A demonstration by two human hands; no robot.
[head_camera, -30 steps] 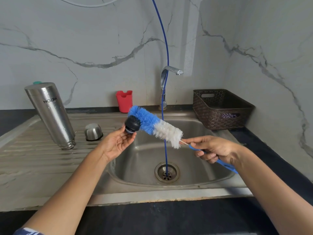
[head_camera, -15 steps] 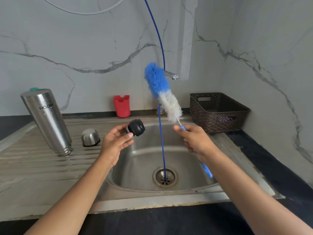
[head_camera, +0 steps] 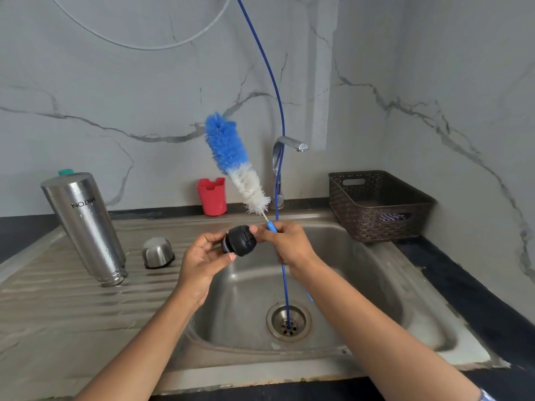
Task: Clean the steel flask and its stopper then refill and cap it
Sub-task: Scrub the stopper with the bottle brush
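The steel flask (head_camera: 85,227) stands upside down, leaning, on the ribbed drainboard (head_camera: 58,299) at the left. Its steel cup cap (head_camera: 157,252) lies mouth down just right of it. My left hand (head_camera: 202,260) holds the black stopper (head_camera: 238,244) over the sink's left edge. My right hand (head_camera: 285,244) grips the blue handle of the bottle brush (head_camera: 234,163), whose blue and white bristles point up and to the left. The fingertips of my right hand touch the stopper's right side.
The steel sink (head_camera: 333,285) has a drain (head_camera: 289,321) with a thin blue hose (head_camera: 279,117) running down into it. A tap (head_camera: 285,151) rises behind. A red holder (head_camera: 212,196) stands at the wall, a brown basket (head_camera: 376,204) at the right.
The brush swung up off the stopper until its bristles pointed upward. My right hand came left to the stopper, and its fingertips now touch it.
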